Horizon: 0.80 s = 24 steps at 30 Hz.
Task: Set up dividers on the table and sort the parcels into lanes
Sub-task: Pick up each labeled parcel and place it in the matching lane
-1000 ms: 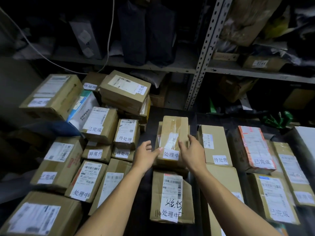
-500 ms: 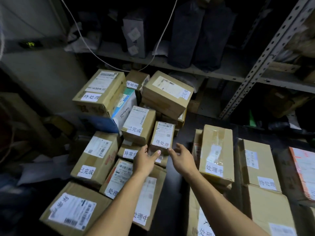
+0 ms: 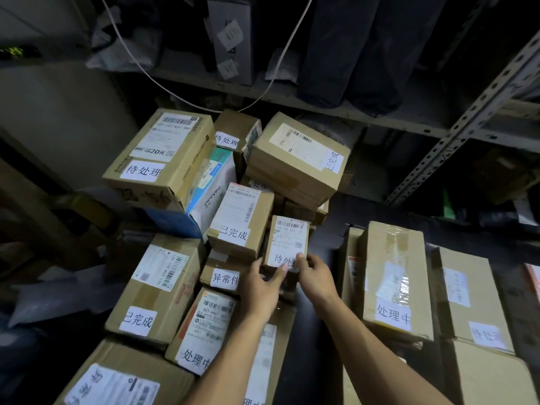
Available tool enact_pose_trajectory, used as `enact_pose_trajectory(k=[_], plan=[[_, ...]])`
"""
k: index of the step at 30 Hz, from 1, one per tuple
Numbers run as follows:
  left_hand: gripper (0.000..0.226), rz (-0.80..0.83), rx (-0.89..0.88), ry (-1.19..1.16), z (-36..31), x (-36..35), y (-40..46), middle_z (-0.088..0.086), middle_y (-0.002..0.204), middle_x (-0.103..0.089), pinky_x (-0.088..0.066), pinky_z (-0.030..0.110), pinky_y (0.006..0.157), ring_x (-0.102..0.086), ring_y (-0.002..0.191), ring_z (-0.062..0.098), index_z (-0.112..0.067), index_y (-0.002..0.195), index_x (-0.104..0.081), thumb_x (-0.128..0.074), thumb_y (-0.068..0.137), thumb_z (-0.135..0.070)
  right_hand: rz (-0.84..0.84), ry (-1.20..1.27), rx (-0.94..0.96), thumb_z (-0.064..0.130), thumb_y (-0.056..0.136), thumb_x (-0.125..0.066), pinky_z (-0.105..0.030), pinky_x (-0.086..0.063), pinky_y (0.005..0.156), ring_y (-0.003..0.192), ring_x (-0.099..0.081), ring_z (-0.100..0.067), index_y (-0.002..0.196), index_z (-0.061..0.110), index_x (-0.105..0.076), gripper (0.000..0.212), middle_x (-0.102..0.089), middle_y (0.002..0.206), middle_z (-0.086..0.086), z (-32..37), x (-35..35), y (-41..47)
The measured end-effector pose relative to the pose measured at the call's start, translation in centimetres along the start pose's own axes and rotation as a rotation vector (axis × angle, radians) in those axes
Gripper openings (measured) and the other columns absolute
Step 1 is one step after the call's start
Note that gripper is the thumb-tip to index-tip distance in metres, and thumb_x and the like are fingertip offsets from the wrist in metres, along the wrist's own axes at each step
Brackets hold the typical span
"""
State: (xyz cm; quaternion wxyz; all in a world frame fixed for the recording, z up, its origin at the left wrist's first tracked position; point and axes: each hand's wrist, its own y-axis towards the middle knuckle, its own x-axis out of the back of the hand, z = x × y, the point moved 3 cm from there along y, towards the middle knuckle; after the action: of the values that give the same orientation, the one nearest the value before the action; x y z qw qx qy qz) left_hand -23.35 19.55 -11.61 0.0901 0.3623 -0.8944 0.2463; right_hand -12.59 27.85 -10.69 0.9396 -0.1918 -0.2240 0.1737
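- Two hands meet at the near end of one small parcel (image 3: 287,243), a brown carton with a white shipping label and a strip reading 待处理; it sits on top of the heap at the left, just beside the carton marked 已完成 (image 3: 240,219) and above the one marked 异常件 (image 3: 223,276).
- Left hand (image 3: 261,289): fingers loosely spread, thumb tip touching the parcel's lower left corner. It has not closed round the box.
- Right hand (image 3: 317,280): fingers curled at the lower right corner, thumb on the label strip; a light pinch, by the look of it.
- Handling, as a judgement: stiff cardboard, small, probably light, so a squeeze on its two long sides should lift it. The glossy label may be slippery, so bare cardboard edges are the better hold.
- Neighbours lean against it; lifting straight up should avoid dragging them.
- Sorted rows lie to the right on the dark tabletop (image 3: 321,331), among them a 处理中 carton (image 3: 394,276).
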Motion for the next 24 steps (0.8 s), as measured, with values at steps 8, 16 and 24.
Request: enact_pose_trajectory(k=[8, 16, 24], plan=[[0.032, -0.066, -0.008, -0.067, -0.8, 0.2, -1.6, -0.009, 0.087, -0.065, -0.042, 0.018, 0.062, -0.06, 0.08, 0.0, -0.024, 0.086, -0.055, -0.072, 0.08, -0.051, -0.009, 0.211, -0.054, 0.039, 0.096, -0.059, -0.032, -0.053, 0.073, 0.097, -0.07, -0.019, 0.109, 0.022, -0.051, 0.023, -0.069, 0.11, -0.005, -0.6, 0.5, -1.8], [0.037, 0.107, 0.015, -0.385, -3.5, 0.7, -4.2, 0.001, 0.105, -0.072, -0.052, 0.018, 0.07, -0.07, 0.09, 0.005, -0.022, 0.109, -0.056, -0.078, 0.081, -0.034, 0.026, 0.261, 0.136, 0.04, 0.09, -0.067, -0.031, -0.057, 0.083, 0.098, -0.07, -0.01, 0.113, 0.022, -0.055, 0.032, -0.07, 0.113, -0.003, 1.2, 5.3, -5.6], [0.049, 0.368, -0.138, -0.431, -8.8, -3.2, -10.8, -0.004, 0.11, -0.074, -0.055, 0.017, 0.069, -0.071, 0.096, 0.01, -0.04, 0.127, -0.055, -0.075, 0.084, -0.026, 0.11, 0.29, 0.17, 0.054, 0.079, -0.066, -0.03, -0.054, 0.076, 0.107, -0.067, -0.014, 0.138, 0.04, -0.047, 0.063, -0.067, 0.122, 0.005, 1.1, 15.0, -9.1]])
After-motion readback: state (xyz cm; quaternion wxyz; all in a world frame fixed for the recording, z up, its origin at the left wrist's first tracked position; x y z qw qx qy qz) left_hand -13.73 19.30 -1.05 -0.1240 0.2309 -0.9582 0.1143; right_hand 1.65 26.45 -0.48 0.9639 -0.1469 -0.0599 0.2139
